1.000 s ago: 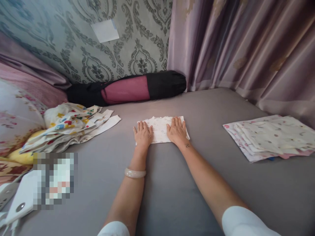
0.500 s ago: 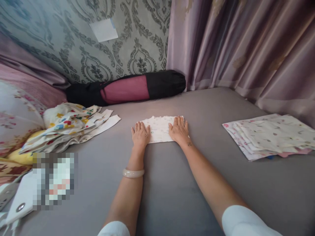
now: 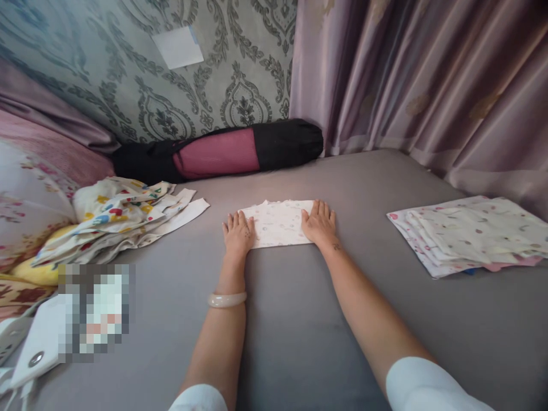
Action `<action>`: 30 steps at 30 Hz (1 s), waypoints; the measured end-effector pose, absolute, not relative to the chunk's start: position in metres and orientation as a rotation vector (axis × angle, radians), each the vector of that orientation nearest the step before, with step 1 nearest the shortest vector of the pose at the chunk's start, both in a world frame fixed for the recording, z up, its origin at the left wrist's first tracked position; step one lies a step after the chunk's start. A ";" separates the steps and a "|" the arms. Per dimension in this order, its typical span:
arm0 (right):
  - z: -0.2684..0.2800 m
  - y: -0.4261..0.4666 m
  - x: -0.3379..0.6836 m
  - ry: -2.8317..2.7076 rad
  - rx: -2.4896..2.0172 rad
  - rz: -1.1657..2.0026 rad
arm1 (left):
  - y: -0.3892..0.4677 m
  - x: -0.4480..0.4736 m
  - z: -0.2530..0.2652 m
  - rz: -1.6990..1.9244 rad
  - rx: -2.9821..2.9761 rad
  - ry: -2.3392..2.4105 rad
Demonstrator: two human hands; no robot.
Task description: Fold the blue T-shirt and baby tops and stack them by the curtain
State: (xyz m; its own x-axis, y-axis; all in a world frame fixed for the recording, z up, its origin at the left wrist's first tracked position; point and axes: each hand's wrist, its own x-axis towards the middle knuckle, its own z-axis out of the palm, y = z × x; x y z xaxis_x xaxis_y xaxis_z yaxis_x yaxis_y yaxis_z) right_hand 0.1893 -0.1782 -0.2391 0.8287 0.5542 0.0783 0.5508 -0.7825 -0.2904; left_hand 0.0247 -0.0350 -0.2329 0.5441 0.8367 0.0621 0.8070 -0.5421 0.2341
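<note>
A folded white cloth garment with a small faint print lies flat on the grey bed sheet. On its left end rests my left hand, palm down with fingers spread. My right hand lies flat over the right end, its fingers stretched out and the thumb apart. Neither hand grips the fabric. The cloth's middle shows between them, and its two ends are partly hidden under my palms.
Folded printed clothes are stacked at the right. A loose heap of patterned clothes lies at the left beside a floral pillow. A long black and maroon bag lies along the wall. A white device sits front left.
My hands have slid apart, the left one leftward and the right one rightward. More of the cloth's middle now shows between them.
</note>
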 end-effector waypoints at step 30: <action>-0.232 -0.165 0.168 -1.172 -2.556 -0.160 | -0.055 0.036 -0.226 0.327 2.879 1.276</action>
State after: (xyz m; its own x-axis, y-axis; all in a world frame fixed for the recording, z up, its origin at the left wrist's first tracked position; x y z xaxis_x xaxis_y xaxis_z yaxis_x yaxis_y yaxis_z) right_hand 0.1684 -0.1655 -0.2324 0.6565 0.7174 0.2332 0.7537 -0.6105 -0.2434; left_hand 0.0364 -0.0547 -0.2263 0.6538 0.7304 0.1975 0.7354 -0.6748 0.0612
